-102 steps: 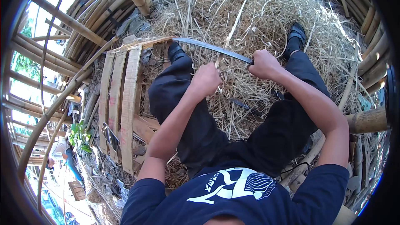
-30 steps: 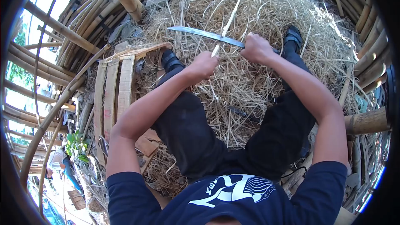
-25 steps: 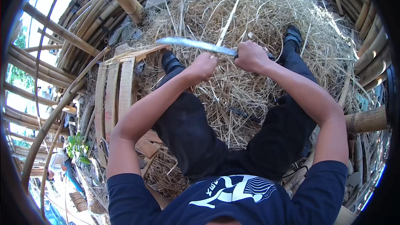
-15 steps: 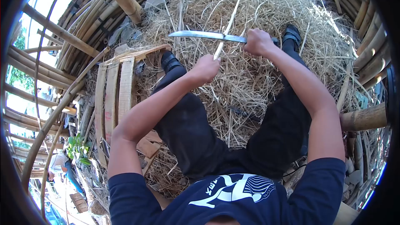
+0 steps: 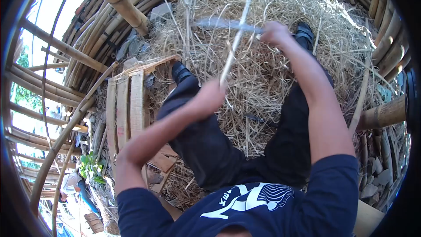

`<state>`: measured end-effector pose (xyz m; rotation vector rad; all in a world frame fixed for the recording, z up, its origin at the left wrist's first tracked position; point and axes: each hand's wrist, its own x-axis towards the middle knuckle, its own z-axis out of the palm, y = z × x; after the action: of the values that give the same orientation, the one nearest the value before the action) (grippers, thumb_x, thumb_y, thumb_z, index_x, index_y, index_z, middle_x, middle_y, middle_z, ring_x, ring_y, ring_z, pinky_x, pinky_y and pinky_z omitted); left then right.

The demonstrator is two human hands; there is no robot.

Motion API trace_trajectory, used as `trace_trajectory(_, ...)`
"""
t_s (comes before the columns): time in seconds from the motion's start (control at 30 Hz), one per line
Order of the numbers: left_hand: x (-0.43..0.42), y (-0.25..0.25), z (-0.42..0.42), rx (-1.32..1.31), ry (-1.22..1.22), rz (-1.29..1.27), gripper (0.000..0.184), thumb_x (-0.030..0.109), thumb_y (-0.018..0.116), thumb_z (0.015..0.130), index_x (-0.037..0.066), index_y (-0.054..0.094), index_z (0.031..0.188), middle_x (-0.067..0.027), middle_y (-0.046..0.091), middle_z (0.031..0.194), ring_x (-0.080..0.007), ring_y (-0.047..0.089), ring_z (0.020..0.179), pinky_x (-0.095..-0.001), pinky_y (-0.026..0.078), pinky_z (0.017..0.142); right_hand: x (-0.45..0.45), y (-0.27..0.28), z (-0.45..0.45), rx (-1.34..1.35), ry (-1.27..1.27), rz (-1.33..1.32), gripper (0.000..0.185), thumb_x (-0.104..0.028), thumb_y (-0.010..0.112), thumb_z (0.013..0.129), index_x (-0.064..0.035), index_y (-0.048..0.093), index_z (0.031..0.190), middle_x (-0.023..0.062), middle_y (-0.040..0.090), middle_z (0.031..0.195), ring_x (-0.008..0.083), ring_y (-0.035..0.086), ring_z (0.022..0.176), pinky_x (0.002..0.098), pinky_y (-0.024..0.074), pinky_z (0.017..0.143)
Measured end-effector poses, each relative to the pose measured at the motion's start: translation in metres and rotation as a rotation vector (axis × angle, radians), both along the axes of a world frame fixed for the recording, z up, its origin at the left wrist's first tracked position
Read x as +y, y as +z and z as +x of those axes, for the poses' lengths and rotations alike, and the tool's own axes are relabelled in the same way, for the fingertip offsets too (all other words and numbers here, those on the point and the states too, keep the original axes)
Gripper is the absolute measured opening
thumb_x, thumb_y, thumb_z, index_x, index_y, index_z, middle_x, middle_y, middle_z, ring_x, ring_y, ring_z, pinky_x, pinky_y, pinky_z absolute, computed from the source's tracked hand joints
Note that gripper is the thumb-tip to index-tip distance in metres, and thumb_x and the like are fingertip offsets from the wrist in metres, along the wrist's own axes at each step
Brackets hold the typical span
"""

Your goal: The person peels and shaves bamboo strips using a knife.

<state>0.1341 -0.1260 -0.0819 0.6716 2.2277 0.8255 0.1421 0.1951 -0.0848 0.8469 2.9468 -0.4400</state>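
My left hand (image 5: 211, 98) is closed round the lower end of a long, pale strip (image 5: 234, 46), which slants up and away over the straw. My right hand (image 5: 275, 34) grips the handle of a long-bladed knife (image 5: 219, 23). The blade, blurred by motion, points left and crosses the strip well above my left hand. Thin shavings (image 5: 245, 101) and straw-like fibres cover the ground between my legs. The knife's handle is mostly hidden inside my right hand.
A slatted wooden crate (image 5: 137, 105) stands left of my leg. Bamboo poles (image 5: 118, 2) rise at the upper left, and a thick bamboo piece (image 5: 386, 114) juts in at the right. Another person (image 5: 72, 184) is at the far lower left, near a green plant (image 5: 91, 166).
My left hand has come down and back toward my body with the strip. My right hand has moved slightly up, and the knife now crosses the strip farther from my left hand.
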Motion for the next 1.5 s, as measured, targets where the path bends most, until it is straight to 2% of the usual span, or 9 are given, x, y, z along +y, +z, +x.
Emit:
trace_trajectory(0.13,-0.091,0.089,0.016,-0.621,0.247,0.075,0.027,0.032,0.046,0.102,0.014,0.040,0.083,0.0087,0.030,0.058,-0.0016,0.026,0.041,-0.0202,0.020,0.035,0.141,-0.013,0.060,0.064,-0.352,0.164,0.035,-0.030,0.065,0.078,-0.0077,0.069,0.105,0.0202,0.068,0.104,0.0334,0.067,0.097,0.0447,0.0529,0.082)
trace_trajectory(0.33,-0.040,0.047,0.001,-0.722,0.210,0.226,0.026,0.030,0.046,0.103,0.011,0.044,0.084,0.0082,0.031,0.056,-0.0030,0.025,0.039,-0.0208,0.021,0.035,0.117,-0.013,0.096,0.259,-0.446,0.143,0.050,-0.035,0.061,0.071,0.0107,0.068,0.092,0.0335,0.065,0.097,0.0428,0.065,0.098,0.0458,0.0519,0.085)
trace_trajectory(0.47,-0.018,0.044,-0.004,-0.783,0.241,0.284,0.021,0.025,0.048,0.102,0.008,0.047,0.089,0.0064,0.036,0.056,-0.0040,0.031,0.039,-0.0231,0.030,0.035,0.052,0.028,0.101,0.284,-0.296,-0.131,0.039,-0.032,0.066,0.073,0.0034,0.070,0.089,0.0241,0.069,0.081,0.0376,0.068,0.077,0.0436,0.0535,0.077)
trace_trajectory(0.73,-0.007,0.041,0.025,-0.949,0.173,0.411,0.032,0.027,0.051,0.100,0.007,0.042,0.124,-0.0039,0.055,0.071,-0.0085,0.050,0.047,-0.0211,0.045,0.043,-0.041,0.048,0.077,0.208,0.197,-0.086,0.032,-0.026,0.069,0.072,0.0007,0.070,0.090,0.0229,0.066,0.076,0.0370,0.067,0.076,0.0427,0.0524,0.074)
trace_trajectory(0.87,-0.010,0.025,0.025,-1.240,0.142,0.546,0.031,0.028,0.046,0.102,0.008,0.042,0.126,0.0021,0.043,0.062,-0.0025,0.033,0.037,-0.0174,0.029,0.031,-0.066,0.050,0.074,0.109,0.379,-0.087,0.028,-0.024,0.067,0.069,0.0008,0.069,0.082,0.0233,0.066,0.077,0.0393,0.066,0.079,0.0446,0.0534,0.077)
trace_trajectory(1.13,0.014,0.008,0.055,-0.856,0.397,0.480,0.024,0.030,0.056,0.097,0.009,0.051,0.088,0.0095,0.031,0.054,-0.0004,0.025,0.039,-0.0196,0.019,0.033,-0.071,0.026,0.086,-0.048,0.438,-0.147,0.031,-0.023,0.064,0.067,0.0033,0.069,0.082,0.0253,0.066,0.079,0.0418,0.065,0.081,0.0465,0.0532,0.080)
trace_trajectory(1.27,0.027,-0.049,0.056,-0.261,0.333,0.341,0.039,0.036,0.057,0.095,0.000,0.058,0.081,-0.0030,0.048,0.056,-0.0126,0.045,0.050,-0.0341,0.039,0.048,-0.079,0.029,0.089,-0.170,0.357,-0.119,0.033,-0.024,0.064,0.068,0.0046,0.069,0.084,0.0278,0.065,0.078,0.0419,0.066,0.080,0.0470,0.0540,0.079)
trace_trajectory(1.3,0.029,-0.034,0.057,-0.197,0.351,0.247,0.040,0.033,0.056,0.095,-0.004,0.061,0.082,-0.0152,0.060,0.066,-0.0274,0.058,0.059,-0.0423,0.046,0.061,-0.078,0.024,0.089,-0.192,0.365,-0.147,0.033,-0.024,0.064,0.068,0.0041,0.069,0.084,0.0279,0.065,0.078,0.0419,0.066,0.079,0.0469,0.0543,0.079)
trace_trajectory(1.5,0.038,-0.033,0.066,0.018,0.363,0.156,0.032,0.025,0.051,0.095,-0.005,0.061,0.091,-0.0291,0.064,0.082,-0.0462,0.063,0.082,-0.0519,0.049,0.073,-0.073,0.016,0.088,-0.244,0.419,-0.051,0.033,-0.020,0.064,0.067,0.0016,0.072,0.090,0.0268,0.067,0.080,0.0399,0.067,0.081,0.0449,0.0544,0.080)
